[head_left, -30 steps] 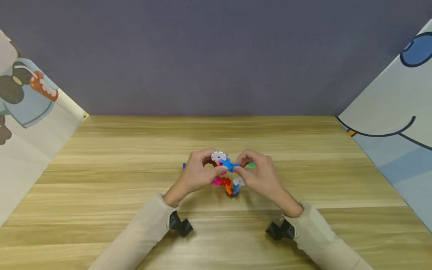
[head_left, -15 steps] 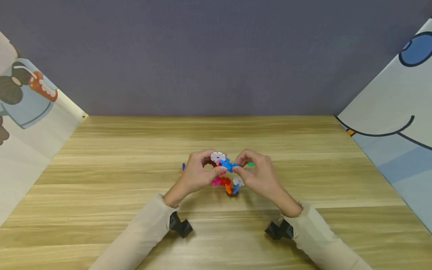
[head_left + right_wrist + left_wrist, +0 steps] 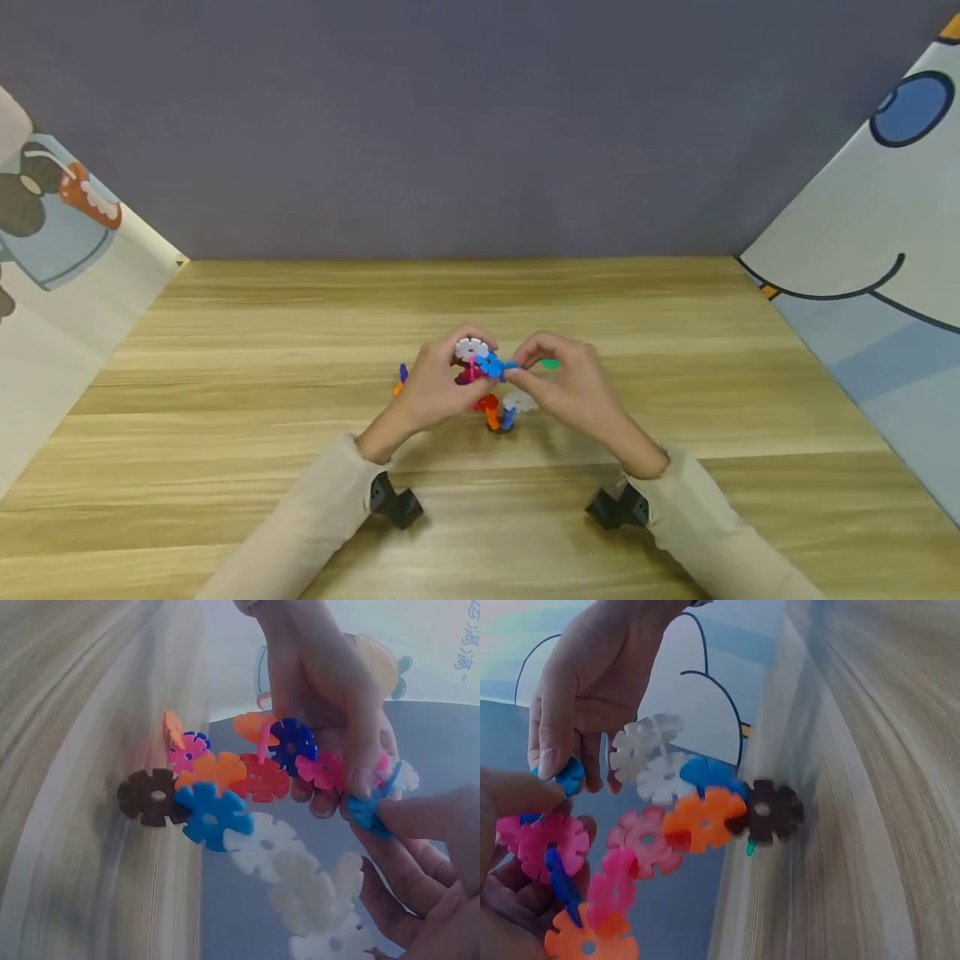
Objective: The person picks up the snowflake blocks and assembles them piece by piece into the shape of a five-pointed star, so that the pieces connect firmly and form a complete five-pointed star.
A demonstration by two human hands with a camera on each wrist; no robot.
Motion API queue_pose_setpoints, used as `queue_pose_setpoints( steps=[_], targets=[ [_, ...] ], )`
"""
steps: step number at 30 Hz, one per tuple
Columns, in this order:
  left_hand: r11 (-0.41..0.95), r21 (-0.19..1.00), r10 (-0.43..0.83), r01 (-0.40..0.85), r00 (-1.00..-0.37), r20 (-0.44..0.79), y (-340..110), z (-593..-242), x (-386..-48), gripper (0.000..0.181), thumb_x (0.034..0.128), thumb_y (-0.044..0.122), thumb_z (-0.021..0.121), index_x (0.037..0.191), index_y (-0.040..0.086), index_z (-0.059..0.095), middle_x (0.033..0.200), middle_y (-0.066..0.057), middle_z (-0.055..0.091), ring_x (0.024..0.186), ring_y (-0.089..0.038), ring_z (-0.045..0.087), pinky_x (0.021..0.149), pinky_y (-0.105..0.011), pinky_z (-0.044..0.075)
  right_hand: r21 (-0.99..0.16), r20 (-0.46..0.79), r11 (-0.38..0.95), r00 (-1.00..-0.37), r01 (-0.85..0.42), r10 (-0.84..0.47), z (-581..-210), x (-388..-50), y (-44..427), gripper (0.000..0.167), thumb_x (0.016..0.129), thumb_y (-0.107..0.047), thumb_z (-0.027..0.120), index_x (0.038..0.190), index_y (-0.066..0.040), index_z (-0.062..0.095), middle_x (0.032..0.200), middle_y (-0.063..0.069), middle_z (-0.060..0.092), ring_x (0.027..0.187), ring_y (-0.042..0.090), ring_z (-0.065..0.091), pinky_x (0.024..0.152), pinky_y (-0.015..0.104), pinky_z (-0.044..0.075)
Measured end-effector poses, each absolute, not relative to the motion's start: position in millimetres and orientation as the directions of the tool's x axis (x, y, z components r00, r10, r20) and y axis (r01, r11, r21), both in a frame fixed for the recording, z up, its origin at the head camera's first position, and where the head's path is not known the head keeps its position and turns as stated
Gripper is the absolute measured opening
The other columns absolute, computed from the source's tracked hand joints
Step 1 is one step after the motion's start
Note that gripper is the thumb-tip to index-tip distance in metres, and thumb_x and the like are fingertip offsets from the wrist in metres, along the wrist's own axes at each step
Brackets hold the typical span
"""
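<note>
My left hand [image 3: 435, 385] holds a linked chain of plastic snowflake discs by its upper end, where a white disc [image 3: 471, 349] and a pink disc [image 3: 553, 846] show. Opposite it, my right hand [image 3: 573, 387] pinches a light blue disc [image 3: 369, 813] between thumb and fingers. My left thumb also lies against this disc in the right wrist view. Below the hands the chain curves through a red disc [image 3: 264, 778], an orange disc [image 3: 705, 821] and a brown disc [image 3: 154, 796]. From there, blue and several whitish discs [image 3: 664, 778] rise toward my right hand.
Behind my right hand a green piece [image 3: 551, 364] shows on the wooden table [image 3: 300, 333]. Purple and orange pieces [image 3: 400, 385] stand left of my left hand. A grey panel [image 3: 465, 125] rises at the back, with printed panels at both sides.
Both hands and the disc chain have shifted slightly left, the chain a bit more than the hands. The whole view has shifted a little too. Both grips stay on the discs.
</note>
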State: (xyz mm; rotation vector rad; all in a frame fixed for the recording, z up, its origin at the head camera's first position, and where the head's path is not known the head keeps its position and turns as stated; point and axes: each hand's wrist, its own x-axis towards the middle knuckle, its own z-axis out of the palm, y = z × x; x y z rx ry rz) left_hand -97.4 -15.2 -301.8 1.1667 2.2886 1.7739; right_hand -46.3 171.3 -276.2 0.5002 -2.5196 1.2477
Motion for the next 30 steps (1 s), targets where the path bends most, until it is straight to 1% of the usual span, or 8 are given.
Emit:
queue_pose_setpoints(
  steps=[3, 5, 9, 12, 16, 20, 25, 30],
  targets=[
    [0.076, 0.846, 0.539, 0.528, -0.736, 0.410, -16.4, -300.9, -97.6, 0.029, 0.0772, -0.004, 0.070, 0.103, -0.001, 0.057, 0.079, -0.010, 0.062, 0.055, -0.006, 0.041, 0.051, -0.019, 0.036, -0.707, 0.401, 0.545, -0.890, -0.451, -0.217, -277.3, -48.6, 173.1, 0.012, 0.079, -0.004, 0.075, 0.085, -0.005, 0.065, 0.080, 0.003, 0.070, 0.077, 0.013, 0.065, 0.082, 0.043, 0.053],
    [0.079, 0.847, 0.531, 0.526, -0.741, 0.411, -17.6, -300.0, -98.8, 0.029, 0.0772, -0.004, 0.071, 0.103, 0.000, 0.058, 0.081, -0.011, 0.063, 0.056, -0.005, 0.041, 0.050, -0.019, 0.035, -0.708, 0.404, 0.532, -0.885, -0.464, -0.233, -277.0, -50.5, 177.4, 0.010, 0.081, -0.004, 0.073, 0.086, -0.005, 0.065, 0.081, 0.004, 0.070, 0.078, 0.013, 0.065, 0.081, 0.042, 0.054],
    [0.086, 0.844, 0.505, 0.530, -0.753, 0.421, -21.5, -296.5, -103.8, 0.029, 0.0761, -0.006, 0.070, 0.102, 0.000, 0.059, 0.088, -0.014, 0.064, 0.061, -0.007, 0.046, 0.050, -0.018, 0.038, -0.707, 0.403, 0.538, -0.887, -0.459, -0.226, -273.9, -56.3, 191.1, 0.005, 0.085, -0.002, 0.068, 0.090, -0.004, 0.065, 0.082, 0.005, 0.070, 0.078, 0.014, 0.065, 0.079, 0.034, 0.054],
    [0.094, 0.848, 0.488, 0.521, -0.767, 0.417, -26.9, -291.0, -107.6, 0.029, 0.0756, -0.006, 0.070, 0.102, 0.000, 0.059, 0.090, -0.016, 0.064, 0.063, -0.008, 0.049, 0.050, -0.019, 0.040, -0.703, 0.377, 0.572, -0.904, -0.421, -0.202, -272.6, -61.4, 200.8, 0.004, 0.088, -0.002, 0.065, 0.092, -0.003, 0.065, 0.083, 0.006, 0.070, 0.077, 0.017, 0.065, 0.076, 0.028, 0.053],
    [0.114, 0.858, 0.468, 0.500, -0.789, 0.398, -38.0, -282.4, -112.0, 0.029, 0.0761, -0.007, 0.069, 0.103, -0.001, 0.059, 0.089, -0.017, 0.063, 0.058, -0.008, 0.049, 0.047, -0.019, 0.039, -0.699, 0.323, 0.605, -0.923, -0.382, -0.210, -274.9, -66.2, 207.2, 0.006, 0.090, -0.002, 0.062, 0.096, -0.001, 0.064, 0.087, 0.008, 0.069, 0.080, 0.021, 0.065, 0.075, 0.030, 0.053],
    [0.133, 0.873, 0.434, 0.469, -0.820, 0.374, -51.2, -276.6, -117.1, 0.030, 0.0767, -0.008, 0.067, 0.104, -0.002, 0.058, 0.090, -0.018, 0.061, 0.058, -0.009, 0.049, 0.047, -0.019, 0.040, -0.705, 0.282, 0.609, -0.932, -0.364, -0.230, -280.6, -70.9, 206.5, 0.009, 0.091, 0.003, 0.058, 0.098, 0.000, 0.063, 0.090, 0.011, 0.069, 0.083, 0.026, 0.066, 0.075, 0.033, 0.054],
    [0.166, 0.873, 0.380, 0.460, -0.846, 0.374, -66.3, -273.7, -123.3, 0.030, 0.0771, -0.009, 0.067, 0.105, -0.004, 0.057, 0.096, -0.018, 0.061, 0.063, -0.009, 0.052, 0.049, -0.018, 0.043, -0.682, 0.230, 0.647, -0.939, -0.342, -0.254, -292.5, -74.6, 197.6, 0.007, 0.087, 0.002, 0.062, 0.094, 0.002, 0.063, 0.085, 0.010, 0.068, 0.077, 0.021, 0.064, 0.068, 0.027, 0.053],
    [0.179, 0.869, 0.337, 0.462, -0.858, 0.387, -75.0, -271.7, -128.6, 0.029, 0.0782, -0.009, 0.067, 0.105, -0.005, 0.057, 0.103, -0.021, 0.058, 0.064, -0.008, 0.052, 0.054, -0.016, 0.046, -0.636, 0.163, 0.672, -0.917, -0.379, -0.363, -302.3, -69.4, 178.3, 0.006, 0.085, 0.001, 0.065, 0.091, 0.000, 0.065, 0.081, 0.008, 0.068, 0.072, 0.013, 0.061, 0.063, 0.021, 0.051]
  ],
)
